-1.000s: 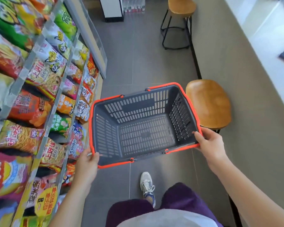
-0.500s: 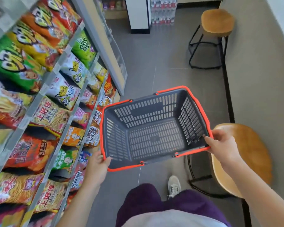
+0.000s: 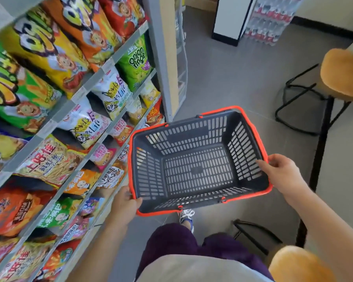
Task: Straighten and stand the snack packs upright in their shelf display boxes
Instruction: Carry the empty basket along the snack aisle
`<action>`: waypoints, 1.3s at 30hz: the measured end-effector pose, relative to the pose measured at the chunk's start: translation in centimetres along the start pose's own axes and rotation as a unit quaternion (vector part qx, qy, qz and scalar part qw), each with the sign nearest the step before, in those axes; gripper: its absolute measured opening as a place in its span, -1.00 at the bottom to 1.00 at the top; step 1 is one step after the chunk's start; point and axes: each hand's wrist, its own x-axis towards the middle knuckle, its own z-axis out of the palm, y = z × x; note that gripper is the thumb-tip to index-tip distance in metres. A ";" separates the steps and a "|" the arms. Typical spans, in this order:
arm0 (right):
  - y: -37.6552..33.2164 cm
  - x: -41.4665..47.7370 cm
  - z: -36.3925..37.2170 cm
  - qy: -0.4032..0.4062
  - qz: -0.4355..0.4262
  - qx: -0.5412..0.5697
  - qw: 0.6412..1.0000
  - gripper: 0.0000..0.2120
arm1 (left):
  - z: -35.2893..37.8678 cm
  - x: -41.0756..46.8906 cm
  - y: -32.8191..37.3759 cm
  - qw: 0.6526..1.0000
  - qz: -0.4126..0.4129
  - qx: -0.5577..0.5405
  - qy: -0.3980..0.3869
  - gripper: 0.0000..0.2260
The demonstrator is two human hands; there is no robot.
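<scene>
Scene bright and evenly lit; light appears to enter from the right. Floor (image 3: pixel 222 78) shows only soft shadows under the stool (image 3: pixel 342 74). Mild glare on glossy snack packs (image 3: pixel 55 58). Wide-angle bending is evident along the shelf (image 3: pixel 102 78). Packs at the left edge and the bottles (image 3: pixel 271 19) at top are blurred.

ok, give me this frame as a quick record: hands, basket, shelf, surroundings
left hand: grips the near-left rim of the basket
right hand: grips the right rim of the basket
basket: grey with orange rim, empty, held level over the floor
shelf: on the person's left, tiers full of snack bags, none being touched
stools: two with wooden seats, on the right
task progress: not started, both hands busy with the basket
</scene>
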 end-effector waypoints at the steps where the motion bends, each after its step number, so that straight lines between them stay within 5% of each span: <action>1: -1.6 1.7 -0.1 0.000 -0.014 -0.020 1.000 -0.83 | 0.4 0.8 1.0 1.000 -0.004 0.005 -0.003 -0.69; 8: -10.8 13.6 1.1 -0.073 -0.139 -0.165 0.974 -0.93 | 4.2 4.5 6.3 0.996 -0.078 -0.040 0.028 -0.68; 12: -13.7 20.8 3.7 -0.168 -0.180 -0.208 0.947 -0.73 | 7.0 6.3 7.0 0.987 -0.108 -0.072 0.092 -0.73; 15: -16.3 26.3 6.0 -0.276 -0.170 -0.183 0.928 -0.91 | 9.6 6.8 7.1 0.966 -0.147 -0.121 0.174 -0.74; 19: -18.1 31.6 8.3 -0.402 -0.110 -0.184 0.890 -0.73 | 13.6 7.6 6.7 0.932 -0.209 -0.160 0.250 -0.78; 23: -18.3 35.7 11.6 -0.430 -0.047 -0.169 0.886 -0.72 | 17.1 9.6 5.6 0.919 -0.260 -0.121 0.271 -0.75; 31: -12.3 44.4 23.1 -0.448 0.025 -0.188 0.873 -0.73 | 23.4 22.0 -3.1 0.935 -0.306 0.059 0.169 -0.74; 39: -2.8 55.8 38.1 -0.442 0.049 -0.213 0.870 -0.65 | 30.1 38.7 -14.8 0.918 -0.325 -0.007 0.226 -0.75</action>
